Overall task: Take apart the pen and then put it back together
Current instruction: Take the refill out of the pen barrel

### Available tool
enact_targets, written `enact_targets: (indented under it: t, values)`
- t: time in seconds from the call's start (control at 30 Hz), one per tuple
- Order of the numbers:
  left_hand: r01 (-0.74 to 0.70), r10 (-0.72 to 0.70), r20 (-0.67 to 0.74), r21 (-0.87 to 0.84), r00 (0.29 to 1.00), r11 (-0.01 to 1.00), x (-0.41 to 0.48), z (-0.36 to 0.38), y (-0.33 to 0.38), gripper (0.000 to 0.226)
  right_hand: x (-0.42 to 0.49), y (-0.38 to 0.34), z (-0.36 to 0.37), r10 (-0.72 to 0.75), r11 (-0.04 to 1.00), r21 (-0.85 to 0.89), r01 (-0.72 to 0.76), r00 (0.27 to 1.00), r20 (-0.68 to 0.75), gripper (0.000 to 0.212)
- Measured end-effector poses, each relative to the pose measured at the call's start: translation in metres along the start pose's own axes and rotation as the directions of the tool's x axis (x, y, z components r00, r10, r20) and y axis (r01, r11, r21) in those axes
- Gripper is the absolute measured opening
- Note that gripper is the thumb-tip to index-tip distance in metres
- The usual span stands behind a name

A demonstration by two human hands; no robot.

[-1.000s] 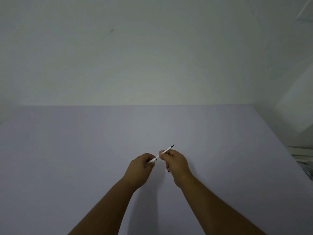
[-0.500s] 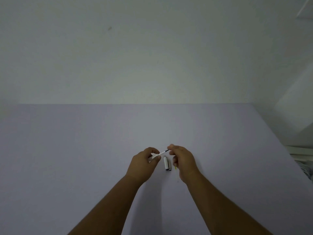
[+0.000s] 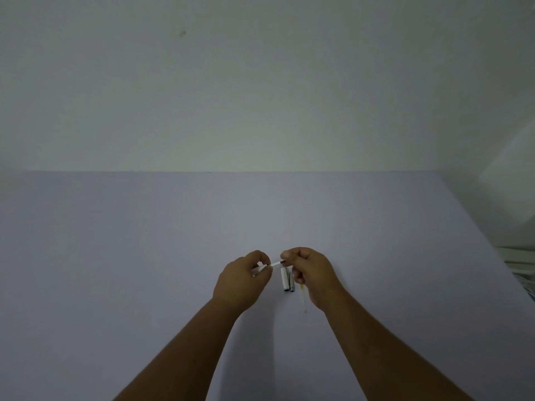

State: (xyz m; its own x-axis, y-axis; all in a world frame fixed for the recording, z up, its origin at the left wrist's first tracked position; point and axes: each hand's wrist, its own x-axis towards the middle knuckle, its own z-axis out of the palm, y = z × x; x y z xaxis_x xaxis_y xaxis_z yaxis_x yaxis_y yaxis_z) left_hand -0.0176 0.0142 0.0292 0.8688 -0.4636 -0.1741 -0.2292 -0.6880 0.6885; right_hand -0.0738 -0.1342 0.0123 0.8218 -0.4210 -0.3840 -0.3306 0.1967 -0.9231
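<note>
Counter (image 3: 144,256): pale lilac, lower half of frame.
Left hand (image 3: 243,280): pinching white pen tube (image 3: 275,264).
Right hand (image 3: 314,273): pinching tube's other end.
Pen cap (image 3: 286,280): on counter, between hands.

No text, label, brand, number or sign can be read anywhere in view. The white pen parts (image 3: 286,280) lying on the bench (image 3: 144,256) between the left hand (image 3: 243,280) and the right hand (image 3: 314,273) carry no legible marking; they are too small and dim to tell. The thin refill (image 3: 276,263) pinched between the two hands shows no print either. The bench around the hands is plain, and the wall (image 3: 260,82) beyond them bears only a small dark speck, not a character.
</note>
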Motion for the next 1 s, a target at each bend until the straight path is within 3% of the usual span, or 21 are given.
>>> enact_targets:
  t: [0.07, 0.13, 0.2, 0.23, 0.33, 0.5, 0.63, 0.8, 0.93, 1.0]
  values:
    - [0.009, -0.009, 0.006, 0.012, 1.0, 1.0, 0.002, 0.0, -0.003, 0.009, 0.006, 0.004, -0.006, 0.03, 0.999, -0.021, -0.031, 0.997, -0.068, 0.015]
    - [0.021, -0.021, 0.015, 0.006, 1.0, 1.0, 0.003, 0.0, -0.007, 0.006, 0.014, 0.013, -0.014, -0.009, 0.931, -0.363, -0.047, 0.989, -0.15, 0.017]
    - [0.029, -0.029, 0.022, -0.001, 0.999, 1.0, 0.003, -0.001, -0.011, 0.007, 0.018, 0.025, -0.016, -0.028, 0.682, -0.727, -0.072, 0.992, -0.125, 0.02]
    - [0.033, -0.033, 0.025, -0.007, 0.999, 0.999, 0.003, -0.001, -0.013, 0.007, 0.019, 0.03, -0.015, -0.013, 0.592, -0.801, -0.09, 0.993, -0.121, 0.021]
    - [0.041, -0.04, 0.033, -0.015, 0.999, 0.999, 0.005, -0.001, -0.019, 0.008, 0.018, 0.04, -0.008, 0.02, 0.48, -0.865, -0.143, 0.988, -0.152, 0.024]
    - [0.044, -0.044, 0.037, -0.014, 0.998, 0.999, 0.006, -0.002, -0.025, 0.007, 0.022, 0.046, 0.0, 0.018, 0.448, -0.872, -0.198, 0.977, -0.213, 0.033]
    - [0.037, -0.037, 0.039, -0.012, 0.999, 0.999, 0.006, -0.002, -0.026, 0.008, 0.022, 0.046, 0.004, 0.017, 0.463, -0.858, -0.221, 0.97, -0.241, 0.03]
    - [0.023, -0.023, 0.031, -0.001, 0.999, 1.0, 0.004, -0.004, -0.026, 0.008, 0.019, 0.042, 0.005, 0.051, 0.583, -0.766, -0.271, 0.953, -0.298, 0.032]
    - [0.017, -0.017, 0.032, -0.005, 0.999, 1.0, 0.002, -0.006, -0.024, 0.006, 0.019, 0.025, 0.003, 0.016, 0.748, -0.626, -0.219, 0.95, -0.313, 0.035]
    - [0.01, -0.01, 0.027, 0.001, 1.0, 1.0, 0.0, -0.007, -0.022, 0.005, 0.019, 0.014, 0.003, 0.014, 0.87, -0.467, -0.16, 0.954, -0.301, 0.025]
